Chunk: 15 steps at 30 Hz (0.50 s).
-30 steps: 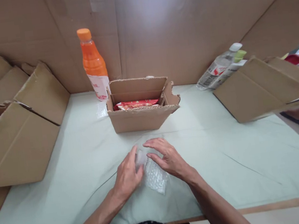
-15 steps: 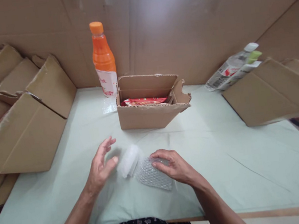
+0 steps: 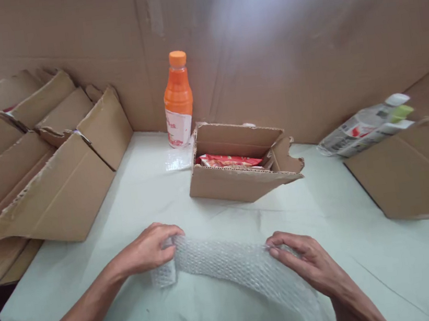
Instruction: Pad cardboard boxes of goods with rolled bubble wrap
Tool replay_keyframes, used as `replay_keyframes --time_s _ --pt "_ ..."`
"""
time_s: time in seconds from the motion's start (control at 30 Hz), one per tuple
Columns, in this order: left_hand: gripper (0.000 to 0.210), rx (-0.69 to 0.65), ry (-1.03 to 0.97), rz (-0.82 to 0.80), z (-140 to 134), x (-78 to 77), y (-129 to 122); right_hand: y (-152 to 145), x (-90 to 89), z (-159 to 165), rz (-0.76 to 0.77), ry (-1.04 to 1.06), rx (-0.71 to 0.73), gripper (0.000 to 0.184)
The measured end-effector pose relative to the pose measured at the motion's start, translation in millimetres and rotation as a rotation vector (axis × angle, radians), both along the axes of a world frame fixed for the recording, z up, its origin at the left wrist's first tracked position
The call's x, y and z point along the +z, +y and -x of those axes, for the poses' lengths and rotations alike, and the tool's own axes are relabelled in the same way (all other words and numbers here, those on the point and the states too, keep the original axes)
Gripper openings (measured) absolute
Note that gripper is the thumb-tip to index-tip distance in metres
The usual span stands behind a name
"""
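Observation:
A long strip of clear bubble wrap (image 3: 228,261) stretches between my two hands, low over the pale green cloth near its front edge. My left hand (image 3: 153,248) is closed on the strip's left end, where a folded or rolled part hangs below the fingers; whether anything lies inside that part I cannot tell. My right hand (image 3: 310,258) pinches the strip's upper edge between thumb and fingers, and the loose end droops below and to the right. Beyond the hands stands an open cardboard box (image 3: 229,185) with red packets (image 3: 232,160) inside.
An orange drink bottle (image 3: 178,102) stands behind the box, beside a small clear plastic piece (image 3: 178,160). Several open cardboard boxes (image 3: 57,197) crowd the left. Clear bottles (image 3: 364,127) lean near another box (image 3: 409,171) on the right. A cardboard wall (image 3: 262,43) closes the back.
The bubble wrap, bunched up before, is now unrolled into a long strip. My left hand went from open to gripping one end, and my right hand moved right. The view has shifted.

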<state>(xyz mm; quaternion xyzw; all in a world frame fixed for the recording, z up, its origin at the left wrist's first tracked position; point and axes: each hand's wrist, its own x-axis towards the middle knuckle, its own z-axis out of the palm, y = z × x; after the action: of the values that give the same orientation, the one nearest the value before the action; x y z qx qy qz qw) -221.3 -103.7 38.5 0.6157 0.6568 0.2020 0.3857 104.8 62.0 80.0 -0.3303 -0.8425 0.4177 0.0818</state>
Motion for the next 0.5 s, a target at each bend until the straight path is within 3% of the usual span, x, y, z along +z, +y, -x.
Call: replay_keyframes --time_s 0.1,0.23,0.4,0.5 --pt "0.045 0.036 -0.032 0.102 12.9 5.1 -7.2 9.6 -13.1 -2.4 0.070 -0.096 -0.062 0.035" --pt "0.051 0.060 0.165 0.173 22.2 8.3 -5.8 26.2 -36.6 -4.8 0.026 -0.193 -0.112 0.035" --pt "0.046 0.173 0.319 0.048 41.1 12.4 19.8 47.3 -70.3 -23.3 -0.394 -0.171 -0.352 0.045" --pt "0.042 0.348 0.376 -0.025 54.7 12.4 60.6 51.7 -89.0 -31.4 -0.537 -0.130 -0.331 0.043"
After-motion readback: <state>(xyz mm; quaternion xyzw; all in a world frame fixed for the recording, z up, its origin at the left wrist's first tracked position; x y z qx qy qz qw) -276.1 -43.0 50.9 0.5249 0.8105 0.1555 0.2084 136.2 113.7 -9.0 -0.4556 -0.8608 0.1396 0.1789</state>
